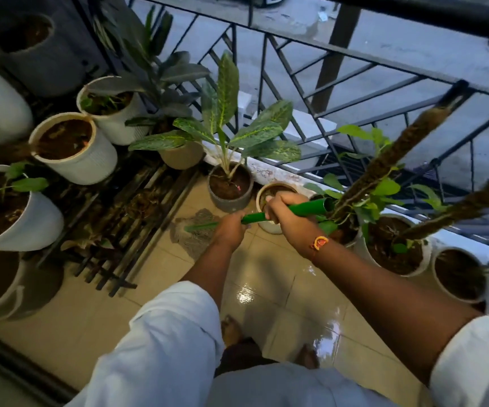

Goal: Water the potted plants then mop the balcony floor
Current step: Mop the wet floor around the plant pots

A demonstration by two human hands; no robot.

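1. L hand (231, 229): fingers curled tight round the green mop handle (302, 209), gripping the lower part of the shaft.
2. R hand (284, 214): wrapped round the same handle higher up, just below its open top end. Red-orange thread band (319, 242) on the wrist.
3. Handle slants down & left from the hands to the mop head (194, 235). Its grey-brown strands lie spread on the floor tiles (178, 289), just beside the edge of a dark slatted rack (125, 215).
4. Tiles beige. Glossy wet patch w/ light glare between the hands & the bare feet (231, 330).
5. Grey pot (230, 198) stands just beyond the mop head at the railing base, holding a variegated plant (228, 113) w/ long yellow-veined leaves. Cream pot (262, 195) right beside it, partly hidden behind R hand.
6. Left side: several white ribbed pots (76, 154) on & around the rack, dark soil inside, some w/ small green leaves. Can't tell if soil is wet.
7. Right side: big white pot (395, 248) w/ leafy climber on a moss pole (398, 151) that leans toward the camera. Another white pot (457, 274) further right, bare soil.
8. Black metal railing (325, 48) behind the pots; street below.
9. White sleeves (172, 333) on both arms, forearms bare.
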